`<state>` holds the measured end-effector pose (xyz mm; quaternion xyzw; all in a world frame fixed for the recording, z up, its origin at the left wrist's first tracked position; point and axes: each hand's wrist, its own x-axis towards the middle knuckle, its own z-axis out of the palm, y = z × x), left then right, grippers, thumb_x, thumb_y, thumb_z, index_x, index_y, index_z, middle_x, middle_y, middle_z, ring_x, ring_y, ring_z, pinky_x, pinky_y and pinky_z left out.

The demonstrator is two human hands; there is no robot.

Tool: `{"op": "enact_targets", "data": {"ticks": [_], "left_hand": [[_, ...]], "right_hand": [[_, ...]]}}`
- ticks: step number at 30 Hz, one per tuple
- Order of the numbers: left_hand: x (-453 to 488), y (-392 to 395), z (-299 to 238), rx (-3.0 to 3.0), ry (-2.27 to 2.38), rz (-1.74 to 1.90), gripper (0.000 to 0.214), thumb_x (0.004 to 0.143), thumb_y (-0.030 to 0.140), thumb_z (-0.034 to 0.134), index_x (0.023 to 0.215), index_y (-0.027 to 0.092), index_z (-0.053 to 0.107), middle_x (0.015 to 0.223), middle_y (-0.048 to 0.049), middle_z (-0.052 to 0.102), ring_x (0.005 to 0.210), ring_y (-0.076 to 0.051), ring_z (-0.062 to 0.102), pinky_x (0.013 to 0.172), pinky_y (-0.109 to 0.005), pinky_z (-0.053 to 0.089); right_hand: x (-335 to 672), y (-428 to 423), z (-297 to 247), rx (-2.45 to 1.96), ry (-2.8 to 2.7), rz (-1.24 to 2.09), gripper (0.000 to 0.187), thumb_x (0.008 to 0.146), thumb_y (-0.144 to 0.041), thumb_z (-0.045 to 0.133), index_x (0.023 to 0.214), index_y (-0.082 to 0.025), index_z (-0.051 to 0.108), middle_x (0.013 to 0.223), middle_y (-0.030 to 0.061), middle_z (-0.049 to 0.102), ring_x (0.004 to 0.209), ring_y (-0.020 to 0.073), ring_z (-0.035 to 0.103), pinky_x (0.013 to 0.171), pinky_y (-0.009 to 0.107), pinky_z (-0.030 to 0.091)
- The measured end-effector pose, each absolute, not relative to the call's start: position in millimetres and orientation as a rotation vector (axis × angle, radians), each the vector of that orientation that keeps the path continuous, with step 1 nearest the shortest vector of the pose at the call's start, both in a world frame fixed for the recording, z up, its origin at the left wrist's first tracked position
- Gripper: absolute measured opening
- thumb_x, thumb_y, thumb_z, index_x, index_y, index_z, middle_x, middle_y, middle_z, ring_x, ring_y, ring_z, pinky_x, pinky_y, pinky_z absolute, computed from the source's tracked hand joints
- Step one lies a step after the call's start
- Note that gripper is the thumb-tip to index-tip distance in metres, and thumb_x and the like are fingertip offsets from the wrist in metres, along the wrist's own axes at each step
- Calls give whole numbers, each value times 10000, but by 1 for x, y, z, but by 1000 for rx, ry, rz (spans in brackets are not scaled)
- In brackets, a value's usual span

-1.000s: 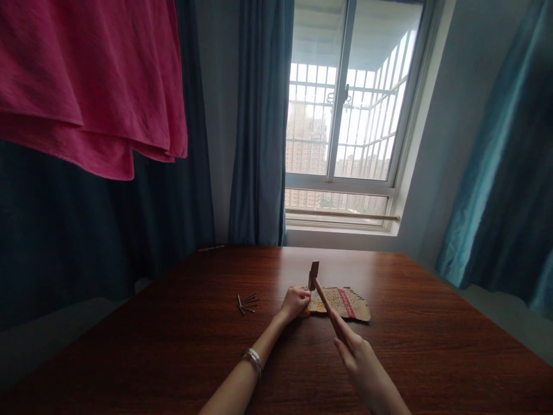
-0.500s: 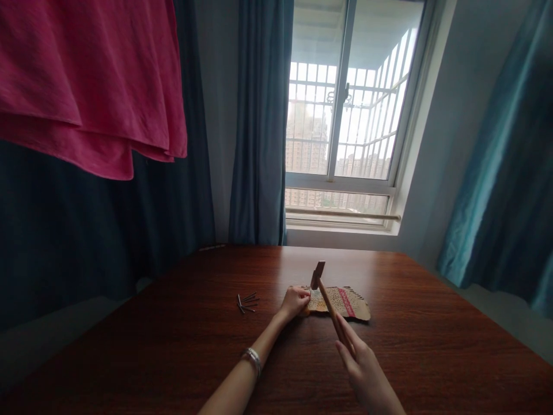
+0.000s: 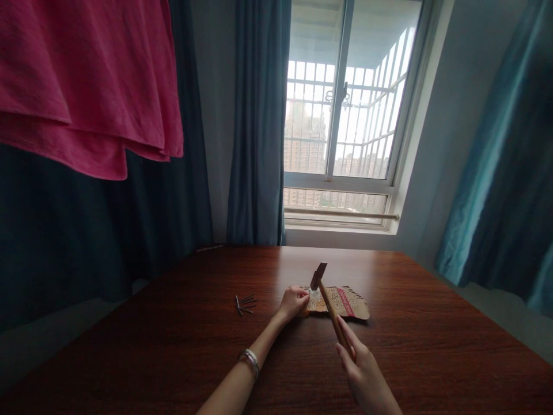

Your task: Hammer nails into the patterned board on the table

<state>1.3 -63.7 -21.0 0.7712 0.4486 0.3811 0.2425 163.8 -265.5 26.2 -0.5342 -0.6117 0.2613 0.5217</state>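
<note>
My right hand [image 3: 360, 369] grips the wooden handle of a small hammer [image 3: 327, 298], whose dark head is raised just above the left end of a perforated cardboard piece [image 3: 345, 304] with a red stripe. My left hand [image 3: 294, 302] is closed in a pinch at that same end of the cardboard, right under the hammer head; what it pinches is too small to make out. A silver bracelet sits on my left wrist. Several loose nails [image 3: 245, 304] lie on the wooden table [image 3: 173, 346] to the left of my left hand.
Beyond the table's far edge is a window [image 3: 341, 115] with blue curtains [image 3: 257, 127] on both sides. A pink cloth [image 3: 86, 80] hangs at the upper left, above the table's left side.
The hammer head has tipped slightly to the right and my right hand has slid a little lower. My left hand stays pinched at the cardboard.
</note>
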Motion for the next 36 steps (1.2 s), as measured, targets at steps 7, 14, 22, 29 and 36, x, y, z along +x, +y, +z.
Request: {"op": "enact_targets", "data": {"ticks": [7,14,22,29,36], "left_hand": [[3,-62,-23,2146,1209,1038,205,724,215,552,700,132,738,651,-29,615,608,-122,508,575,-218,333],[2,-62,-22,2165,1203,1000,223,731,213,526,701,130,731,659,-25,596,602,-120,492,568,-218,318],[3,-68,-14,2173,1225,948,228,736,214,518,613,126,689,660,-22,591,627,-127,498,593,-221,322],[3,-67,-14,2215,1217,946,227,742,202,518,590,134,674,639,-14,570,609,-117,483,578,-212,312],[3,-65,-18,2235,1242,963,221,733,208,524,595,136,681,612,-7,558,575,-110,461,564,-212,309]], "right_hand": [[161,-263,32,-1251,-1509,702,523,851,-365,499,1348,-209,444,1296,94,558,1227,236,484,1019,376,378],[160,-265,42,-1293,-1577,684,506,854,-325,466,1346,-212,449,1252,82,596,1194,233,519,969,335,420],[156,-267,46,-1290,-1558,634,538,863,-375,445,1362,-173,424,1203,117,627,1146,234,563,903,304,464],[151,-268,53,-1332,-1557,613,543,838,-395,478,1337,-179,467,1022,93,716,1041,228,631,843,282,493],[149,-272,63,-1371,-1614,616,523,840,-343,468,1322,-142,490,975,119,727,939,210,673,815,246,489]]}}
